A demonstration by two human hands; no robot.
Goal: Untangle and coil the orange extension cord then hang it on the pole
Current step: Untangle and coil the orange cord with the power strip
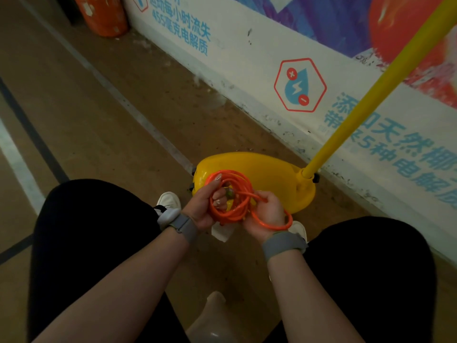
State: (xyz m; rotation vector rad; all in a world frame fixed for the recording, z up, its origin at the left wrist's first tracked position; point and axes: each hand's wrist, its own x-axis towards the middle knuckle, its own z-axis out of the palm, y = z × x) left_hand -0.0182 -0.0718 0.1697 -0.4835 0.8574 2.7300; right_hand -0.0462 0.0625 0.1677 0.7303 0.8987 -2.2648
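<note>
Nearest, between two dark-trousered knees, the orange extension cord is held in front of the body as a rough coil of several turns, its opening faced up towards the camera. The left hand is curled through the coil from the left side, so the bundle is gripped. A single strand is pinched in the right hand, and one slack loop is left hanging under that wrist, not yet gathered in. Just beyond the coil a yellow weighted base is seen, and from its right end the yellow pole is slanted up and away to the right, against a printed wall banner. The pole is therefore judged nearer the right hand; its top is out of view.
</note>
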